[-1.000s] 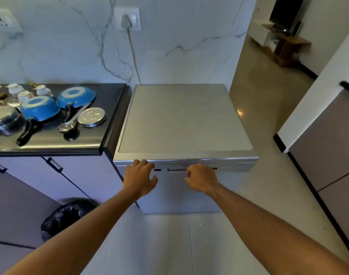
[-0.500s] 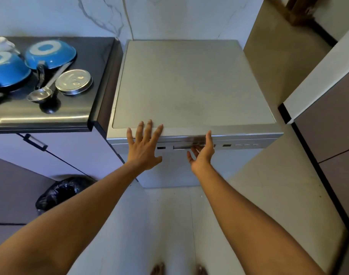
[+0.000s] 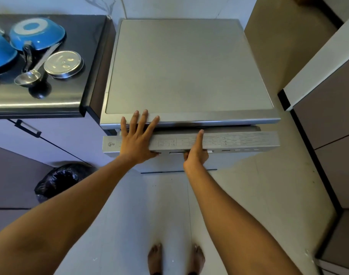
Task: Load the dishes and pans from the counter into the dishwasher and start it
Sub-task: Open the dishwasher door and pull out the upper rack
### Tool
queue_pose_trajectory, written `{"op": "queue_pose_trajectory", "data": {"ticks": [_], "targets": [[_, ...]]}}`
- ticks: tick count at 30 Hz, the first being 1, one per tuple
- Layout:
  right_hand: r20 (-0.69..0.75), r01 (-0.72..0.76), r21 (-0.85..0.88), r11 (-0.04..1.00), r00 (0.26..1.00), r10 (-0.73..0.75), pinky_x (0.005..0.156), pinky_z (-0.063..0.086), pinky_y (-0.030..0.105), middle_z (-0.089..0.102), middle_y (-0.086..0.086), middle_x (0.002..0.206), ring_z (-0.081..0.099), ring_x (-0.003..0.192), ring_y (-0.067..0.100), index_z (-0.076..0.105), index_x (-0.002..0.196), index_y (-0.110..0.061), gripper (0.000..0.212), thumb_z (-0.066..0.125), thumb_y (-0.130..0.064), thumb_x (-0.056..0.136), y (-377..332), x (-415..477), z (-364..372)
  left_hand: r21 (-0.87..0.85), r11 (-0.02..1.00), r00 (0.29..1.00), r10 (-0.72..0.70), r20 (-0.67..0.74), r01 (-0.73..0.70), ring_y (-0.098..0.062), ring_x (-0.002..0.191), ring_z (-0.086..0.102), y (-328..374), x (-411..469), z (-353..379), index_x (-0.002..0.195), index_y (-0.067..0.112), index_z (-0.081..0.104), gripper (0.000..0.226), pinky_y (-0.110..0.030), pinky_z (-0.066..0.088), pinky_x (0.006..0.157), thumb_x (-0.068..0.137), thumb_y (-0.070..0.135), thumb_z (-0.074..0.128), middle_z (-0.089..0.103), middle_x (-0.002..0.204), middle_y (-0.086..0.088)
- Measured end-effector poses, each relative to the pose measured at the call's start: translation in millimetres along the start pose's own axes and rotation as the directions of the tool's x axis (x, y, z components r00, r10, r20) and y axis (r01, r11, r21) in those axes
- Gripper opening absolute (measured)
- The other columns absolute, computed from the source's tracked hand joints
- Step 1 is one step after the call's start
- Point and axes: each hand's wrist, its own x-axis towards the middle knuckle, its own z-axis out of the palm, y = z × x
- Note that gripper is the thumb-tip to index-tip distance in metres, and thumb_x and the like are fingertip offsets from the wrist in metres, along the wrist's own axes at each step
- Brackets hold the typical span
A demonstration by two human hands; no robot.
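The dishwasher (image 3: 189, 66), a boxy brushed-metal unit with a flat matte top, stands at 12 o'clock, its door (image 3: 239, 140) ajar so its grey printed upper edge shows. The left hand (image 3: 136, 139) lies flat, fingers straight and spread wide, tips on the top's front rim. The right hand (image 3: 195, 153), at its 3 o'clock, grips the door: thumb straight up across the edge, other fingers curled under at the handle slot. At 10 o'clock a glossy black worktop (image 3: 86, 56) carries two round blue pans (image 3: 37, 33), a steel ladle (image 3: 27, 77) and a shiny round lid (image 3: 63, 64). A crinkled black bag (image 3: 58, 179) sits at 8 o'clock
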Motion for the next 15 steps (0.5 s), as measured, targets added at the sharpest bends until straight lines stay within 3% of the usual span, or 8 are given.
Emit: {"op": "queue_pose_trajectory", "data": {"ticks": [2, 4, 6, 8, 12, 15], "targets": [[0.052, 0.026, -0.136, 0.990, 0.998, -0.019, 0.047, 0.045, 0.028, 0.070, 0.004, 0.081, 0.062, 0.060, 0.017, 0.065, 0.097, -0.015, 0.071, 0.056, -0.083, 0.077, 7, -3, -21, -0.011, 1.000, 1.000, 0.011, -0.014, -0.011, -0.037, 0.148, -0.019, 4, -11, 3, 0.157, 0.030, -0.006, 0.133, -0.067, -0.006, 0.115, 0.060, 0.070, 0.076, -0.017, 0.163, -0.011], [0.043, 0.139, -0.387, 0.912, 0.990, -0.133, 0.058, 0.049, 0.036, 0.069, 0.005, 0.080, 0.065, 0.071, 0.024, 0.062, 0.087, -0.016, 0.081, 0.043, -0.094, 0.072, 12, -5, -40, -0.046, 0.998, 1.000, -0.031, 0.001, 0.031, -0.037, 0.147, -0.024, 11, -18, 5, 0.156, 0.030, -0.010, 0.133, -0.067, -0.007, 0.114, 0.063, 0.066, 0.078, -0.024, 0.161, -0.011], [0.015, 0.237, -0.583, 0.777, 0.960, -0.281, 0.060, 0.045, 0.036, 0.062, 0.002, 0.073, 0.059, 0.068, 0.024, 0.054, 0.076, -0.016, 0.073, 0.040, -0.087, 0.080, 21, -12, -58, -0.068, 0.996, 0.998, -0.054, 0.010, 0.054, -0.037, 0.146, -0.025, 15, -25, 9, 0.156, 0.030, -0.009, 0.130, -0.067, -0.007, 0.114, 0.066, 0.063, 0.078, -0.026, 0.161, -0.010], [0.053, 0.362, -0.672, 0.646, 0.894, -0.446, 0.056, 0.042, 0.035, 0.055, -0.002, 0.063, 0.053, 0.061, 0.022, 0.046, 0.065, -0.021, 0.057, 0.044, -0.070, 0.093, 31, -20, -74, -0.052, 0.998, 0.999, -0.034, 0.028, 0.035, -0.037, 0.147, -0.023, 14, -34, 11, 0.157, 0.030, -0.005, 0.121, -0.069, -0.006, 0.113, 0.071, 0.064, 0.073, -0.025, 0.161, -0.011], [0.350, 0.675, -0.686, 0.272, 0.634, -0.690, 0.051, 0.045, 0.037, 0.048, -0.005, 0.057, 0.047, 0.055, 0.019, 0.042, 0.059, -0.018, 0.048, 0.060, -0.044, 0.095, 28, -21, -83, -0.035, 0.999, 0.992, 0.017, 0.122, -0.013, -0.033, 0.150, -0.012, 17, -50, 16, 0.156, 0.035, -0.004, 0.103, -0.069, -0.001, 0.114, 0.081, 0.067, 0.058, -0.016, 0.164, -0.007], [0.565, 0.799, -0.601, 0.005, 0.429, -0.705, 0.065, 0.050, 0.041, 0.057, -0.004, 0.081, 0.053, 0.078, 0.018, 0.054, 0.072, -0.021, 0.026, 0.067, -0.037, 0.087, 18, -23, -80, -0.094, 0.996, 0.987, 0.010, 0.159, 0.005, -0.029, 0.151, -0.009, 25, -73, 17, 0.156, 0.037, 0.003, 0.097, -0.064, -0.004, 0.115, 0.081, 0.070, 0.055, -0.009, 0.165, -0.004]]}}
